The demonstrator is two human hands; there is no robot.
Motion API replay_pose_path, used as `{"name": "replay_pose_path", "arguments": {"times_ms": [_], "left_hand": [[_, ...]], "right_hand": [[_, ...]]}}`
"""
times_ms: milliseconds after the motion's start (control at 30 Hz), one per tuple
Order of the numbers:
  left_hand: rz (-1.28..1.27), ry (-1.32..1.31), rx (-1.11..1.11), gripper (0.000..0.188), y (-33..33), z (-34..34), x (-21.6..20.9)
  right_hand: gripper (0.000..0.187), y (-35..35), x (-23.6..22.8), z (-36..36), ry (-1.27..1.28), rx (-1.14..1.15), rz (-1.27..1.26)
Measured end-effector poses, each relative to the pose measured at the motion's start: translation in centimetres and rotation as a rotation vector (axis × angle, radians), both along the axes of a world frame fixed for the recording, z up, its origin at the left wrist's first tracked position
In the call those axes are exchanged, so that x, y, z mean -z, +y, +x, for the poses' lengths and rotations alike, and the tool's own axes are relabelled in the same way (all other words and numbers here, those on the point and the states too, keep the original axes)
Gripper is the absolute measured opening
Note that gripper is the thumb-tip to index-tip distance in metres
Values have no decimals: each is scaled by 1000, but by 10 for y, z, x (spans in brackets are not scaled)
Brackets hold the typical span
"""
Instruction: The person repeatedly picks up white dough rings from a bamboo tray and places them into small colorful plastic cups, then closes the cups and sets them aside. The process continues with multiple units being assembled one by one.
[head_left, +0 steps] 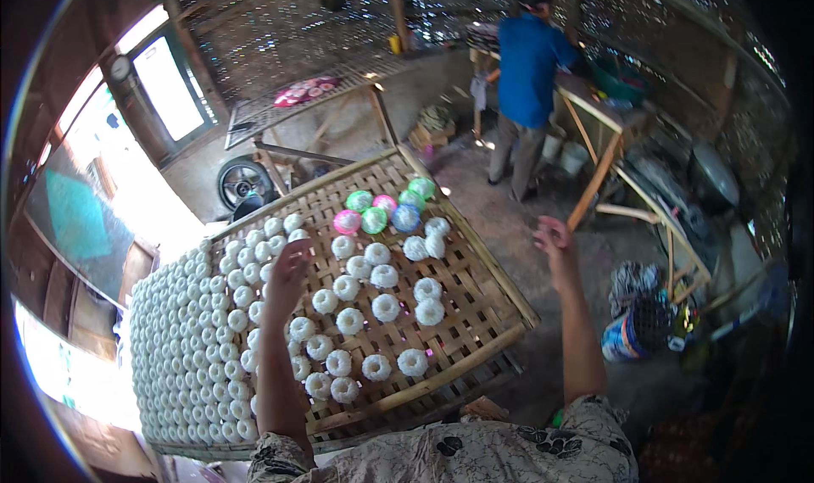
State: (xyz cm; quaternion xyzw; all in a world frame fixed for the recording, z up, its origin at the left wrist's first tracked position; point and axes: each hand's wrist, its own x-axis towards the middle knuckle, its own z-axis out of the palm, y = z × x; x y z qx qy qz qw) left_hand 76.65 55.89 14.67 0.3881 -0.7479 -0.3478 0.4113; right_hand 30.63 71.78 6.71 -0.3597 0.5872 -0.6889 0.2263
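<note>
My left hand (290,268) is raised over the woven bamboo rack (500,303), fingers loosely bent and apart, with nothing visible in them. White ring-shaped pieces (348,321), rough like shredded dough, lie on the rack below it. My right hand (553,234) hovers beyond the rack's right edge, its fingers spread and slightly curled, empty. Between the hands, toward the far end, sits a cluster of small round plastic molds: green (374,221), pink (347,222) and blue (406,218), with white stuff in them.
Dense rows of white rings (182,356) cover the rack's left side. A person in a blue shirt (530,72) stands at a wooden bench (602,110) at the far right. A mesh table (339,80) and a wheel (246,182) are behind the rack; a bucket (623,339) stands right.
</note>
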Motion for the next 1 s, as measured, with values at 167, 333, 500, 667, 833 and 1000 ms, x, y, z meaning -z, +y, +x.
{"name": "replay_pose_path", "arguments": {"times_ms": [167,333,500,667,833,1000], "left_hand": [[-33,39,-93,29,-32,11,50],[-56,33,-178,23,-57,13,76],[9,-220,-258,29,-88,-16,75],[-121,-950,-169,47,-181,-9,143],[-110,-831,-187,54,-189,-52,137],[334,-211,-238,38,-177,-21,107]], "right_hand": [[25,-153,-15,69,519,-413,126],[21,-256,13,94,867,-189,219],[33,-277,18,93,824,-388,426],[41,-274,-2,118,392,-722,559],[31,-270,7,88,-95,-741,548],[28,-259,-16,92,-125,-730,464]]}}
